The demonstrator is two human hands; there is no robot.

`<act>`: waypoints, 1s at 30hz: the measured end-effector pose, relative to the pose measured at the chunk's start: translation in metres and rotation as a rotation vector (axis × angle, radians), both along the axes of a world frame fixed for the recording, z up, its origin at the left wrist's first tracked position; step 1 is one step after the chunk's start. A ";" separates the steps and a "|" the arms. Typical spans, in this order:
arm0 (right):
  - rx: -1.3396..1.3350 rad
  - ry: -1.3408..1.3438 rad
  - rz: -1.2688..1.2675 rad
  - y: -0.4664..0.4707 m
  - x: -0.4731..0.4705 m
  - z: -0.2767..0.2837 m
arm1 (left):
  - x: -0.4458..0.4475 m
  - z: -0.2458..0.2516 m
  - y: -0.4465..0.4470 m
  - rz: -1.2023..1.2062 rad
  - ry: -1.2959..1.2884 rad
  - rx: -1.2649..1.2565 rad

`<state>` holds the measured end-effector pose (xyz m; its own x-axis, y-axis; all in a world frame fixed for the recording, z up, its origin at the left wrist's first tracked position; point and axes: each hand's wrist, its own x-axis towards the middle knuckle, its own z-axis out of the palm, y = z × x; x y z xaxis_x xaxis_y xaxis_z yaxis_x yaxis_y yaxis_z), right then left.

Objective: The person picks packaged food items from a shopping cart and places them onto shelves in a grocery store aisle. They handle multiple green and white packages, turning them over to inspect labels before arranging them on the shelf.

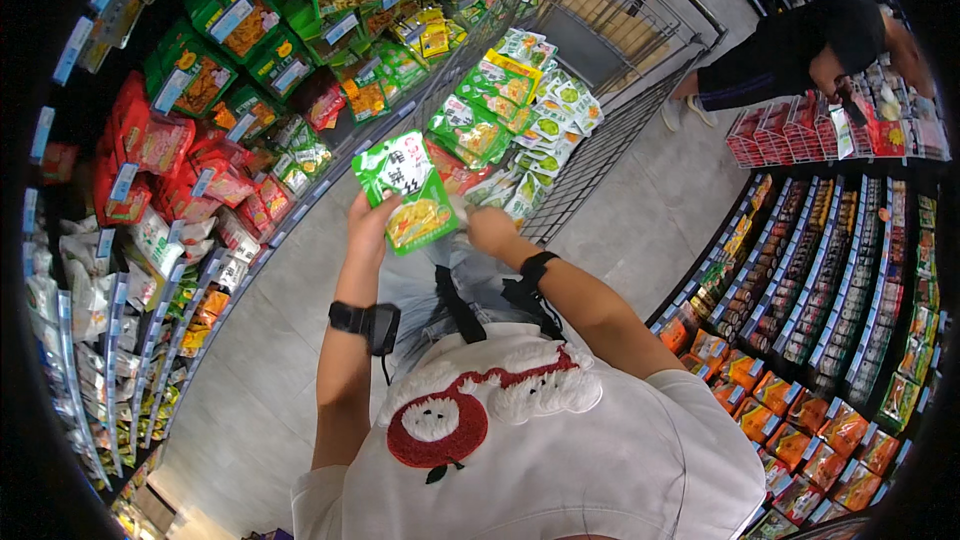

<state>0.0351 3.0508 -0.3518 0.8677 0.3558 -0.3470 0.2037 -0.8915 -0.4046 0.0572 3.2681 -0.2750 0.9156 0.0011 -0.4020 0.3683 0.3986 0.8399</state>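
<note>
My left hand (369, 223) is closed on the lower left edge of a green and white food pouch (406, 192) with a picture of yellow shreds on it. My right hand (491, 231) is just right of the pouch, at the near end of a wire shopping cart (581, 180); a small pale thing shows at its fingertips, too blurred to name. Inside the cart lie green pouches (472, 131), many small white and green packets (568, 105) and a red packet (452, 169). Both wrists wear black bands.
Shelves with green packs (232, 11) and red bags (154, 142) run along the left. On the right stand shelves of jars (795, 262) and orange packs (776, 394). Another person (795, 52) leans over a wire display rack (787, 131) beyond the cart. Grey floor (622, 240) shows between.
</note>
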 end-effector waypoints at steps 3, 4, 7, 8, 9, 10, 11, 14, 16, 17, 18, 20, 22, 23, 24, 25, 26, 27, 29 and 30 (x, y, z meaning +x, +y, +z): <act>0.068 -0.047 0.017 0.002 -0.007 -0.004 | 0.023 -0.017 -0.020 -0.059 -0.039 0.048; 0.081 -0.068 0.048 0.001 -0.010 -0.005 | 0.028 -0.021 -0.027 -0.085 -0.036 0.033; 0.105 -0.089 -0.012 0.001 -0.017 -0.009 | 0.033 -0.030 -0.040 -0.161 0.025 -0.004; 0.135 -0.121 0.004 -0.001 -0.019 -0.010 | 0.032 -0.033 -0.046 -0.165 0.050 -0.031; 0.165 -0.149 0.017 0.001 -0.020 -0.011 | 0.032 -0.037 -0.047 -0.183 0.072 -0.069; 0.160 -0.153 0.018 0.000 -0.021 -0.011 | 0.030 -0.040 -0.047 -0.189 0.065 -0.082; 0.205 -0.173 0.027 0.000 -0.021 -0.012 | 0.029 -0.044 -0.045 -0.176 0.100 -0.071; 0.235 -0.178 0.009 0.000 -0.020 -0.015 | 0.024 -0.058 -0.038 -0.170 0.089 -0.106; 0.219 -0.175 -0.033 -0.007 -0.022 -0.016 | 0.020 -0.065 -0.041 -0.191 0.165 -0.176; 0.240 -0.176 -0.025 -0.010 -0.023 -0.016 | 0.018 -0.068 -0.040 -0.185 0.239 -0.170; 0.219 -0.140 -0.022 -0.011 -0.023 -0.017 | 0.015 -0.070 -0.040 -0.176 0.224 -0.249; 0.244 -0.142 -0.060 -0.013 -0.024 -0.017 | 0.014 -0.073 -0.039 -0.212 0.226 -0.223; 0.350 -0.220 -0.125 -0.013 -0.025 -0.016 | 0.015 -0.075 -0.039 -0.237 0.195 -0.182; 0.346 -0.218 -0.138 -0.012 -0.025 -0.017 | 0.016 -0.077 -0.038 -0.261 0.192 -0.164; 0.352 -0.216 -0.136 -0.011 -0.024 -0.017 | 0.017 -0.078 -0.038 -0.277 0.191 -0.140; 0.357 -0.214 -0.135 -0.011 -0.024 -0.018 | 0.019 -0.080 -0.039 -0.295 0.178 -0.121; 0.363 -0.198 -0.148 -0.010 -0.024 -0.018 | 0.019 -0.082 -0.038 -0.282 0.158 -0.136; 0.369 -0.209 -0.151 -0.010 -0.023 -0.019 | 0.021 -0.083 -0.037 -0.278 0.190 -0.108; 0.348 -0.181 -0.158 -0.007 -0.023 -0.021 | 0.021 -0.086 -0.036 -0.272 0.198 -0.093; 0.319 -0.192 -0.141 -0.006 -0.023 -0.022 | 0.021 -0.087 -0.034 -0.263 0.208 -0.107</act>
